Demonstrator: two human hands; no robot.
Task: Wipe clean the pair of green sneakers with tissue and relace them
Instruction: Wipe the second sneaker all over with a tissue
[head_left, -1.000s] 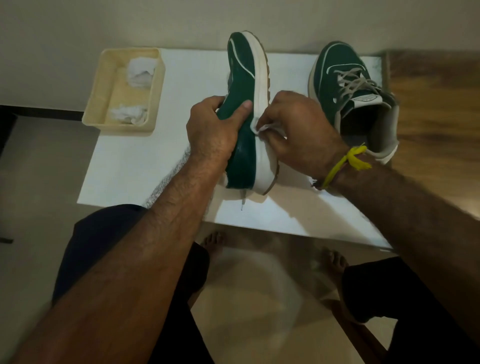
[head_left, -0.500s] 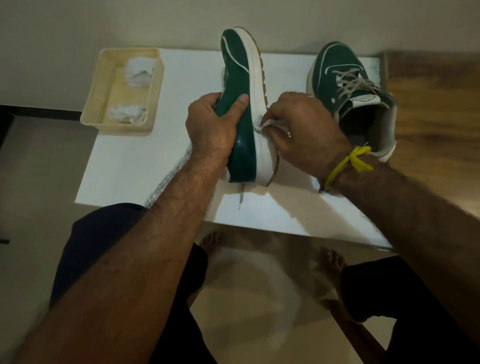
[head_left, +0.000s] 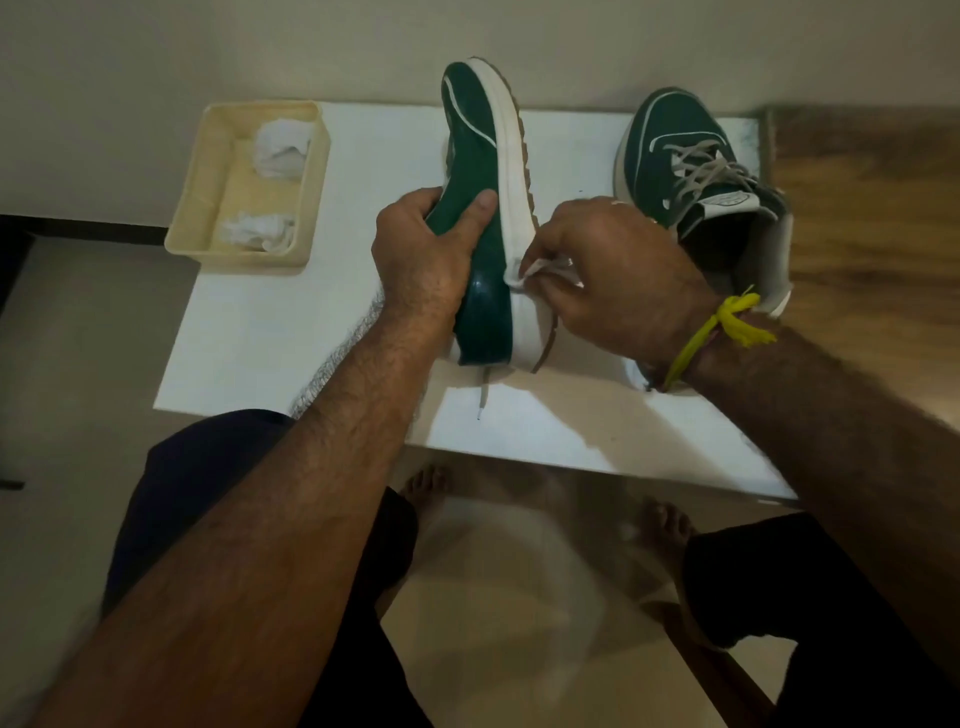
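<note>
The sneaker (head_left: 480, 208) is being held on edge over the table (head_left: 311, 322), left hand (head_left: 421, 254) curling round its upper, right hand (head_left: 613, 270) pinching tissue (head_left: 540, 270) against the midsole. Pressing harder is risking twisting it loose; the dangling lace (head_left: 483, 400) could snag.

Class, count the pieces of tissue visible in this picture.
3: two crumpled in the tray, far tissue and near tissue; one tissue pinched by the right hand against the sneaker.

Single head-worn view, looking steeply down, close over table (head_left: 270, 332)
</note>
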